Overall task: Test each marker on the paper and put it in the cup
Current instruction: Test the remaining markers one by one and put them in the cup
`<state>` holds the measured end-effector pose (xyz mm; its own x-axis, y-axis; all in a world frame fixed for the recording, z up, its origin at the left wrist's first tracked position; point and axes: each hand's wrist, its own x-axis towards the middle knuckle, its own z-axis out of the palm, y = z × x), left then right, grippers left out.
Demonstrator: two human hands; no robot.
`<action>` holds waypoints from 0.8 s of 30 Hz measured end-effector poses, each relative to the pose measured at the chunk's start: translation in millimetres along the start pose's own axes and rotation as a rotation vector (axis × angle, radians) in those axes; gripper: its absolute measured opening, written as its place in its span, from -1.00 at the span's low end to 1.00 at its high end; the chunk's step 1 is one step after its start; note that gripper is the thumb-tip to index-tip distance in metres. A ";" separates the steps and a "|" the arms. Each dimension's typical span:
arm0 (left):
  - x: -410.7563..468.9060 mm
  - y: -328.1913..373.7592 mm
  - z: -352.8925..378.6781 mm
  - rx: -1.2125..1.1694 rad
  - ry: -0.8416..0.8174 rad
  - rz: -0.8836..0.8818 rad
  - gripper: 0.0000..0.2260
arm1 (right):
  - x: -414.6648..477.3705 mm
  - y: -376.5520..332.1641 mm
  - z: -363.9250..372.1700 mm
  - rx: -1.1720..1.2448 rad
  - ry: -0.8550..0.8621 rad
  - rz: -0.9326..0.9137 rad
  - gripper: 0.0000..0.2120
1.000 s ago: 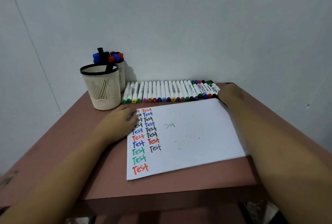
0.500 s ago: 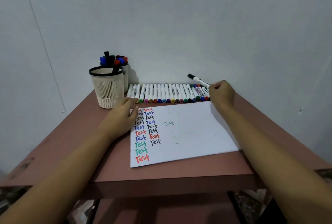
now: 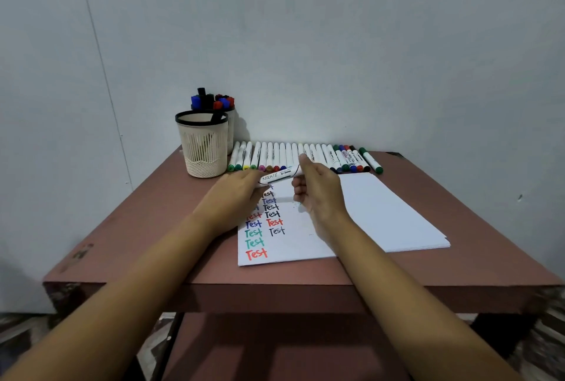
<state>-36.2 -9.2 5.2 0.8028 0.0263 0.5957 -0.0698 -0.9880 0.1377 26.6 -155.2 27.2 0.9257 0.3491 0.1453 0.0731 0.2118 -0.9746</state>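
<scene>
A white marker lies level above the paper, held between both hands. My right hand grips its right end. My left hand grips its left end, where the cap is hidden by the fingers. The paper's left side bears two columns of the word "Test" in several colours. A cream mesh cup with a black rim stands at the back left with one marker inside. Behind it a second cup is full of markers. A row of markers lies along the wall.
The brown table stands against a grey wall. Its front edge is close to me, with the floor visible below. The row's right end has a green-capped marker lying slightly apart.
My right hand lifted a marker from the right end of the row and carried it left over the paper. My left hand rose off the paper and took hold of its other end.
</scene>
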 end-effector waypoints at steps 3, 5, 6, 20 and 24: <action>-1.5 5.1 -2.0 0.018 0.033 -0.010 -0.71 | -1.2 4.3 4.5 -0.005 -0.147 0.001 -0.77; -0.9 7.4 -1.8 0.024 0.056 0.011 -0.73 | -0.9 6.2 6.5 -0.076 -0.186 -0.032 -0.81; -0.1 8.3 -1.7 0.014 0.059 0.000 -0.75 | 0.0 6.7 6.5 -0.087 -0.172 -0.038 -0.80; -0.2 3.6 -5.1 -0.108 -0.017 -0.018 -0.53 | 2.6 7.1 1.8 -0.029 -0.199 -0.088 -0.75; -3.0 1.1 -8.4 -0.184 0.007 -0.065 -0.61 | 0.0 7.1 0.4 -0.027 -0.229 -0.073 -0.76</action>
<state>-43.6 -9.1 10.2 0.8049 0.0904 0.5865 -0.1261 -0.9397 0.3179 27.0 -153.3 20.3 0.8098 0.5320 0.2473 0.1496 0.2203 -0.9639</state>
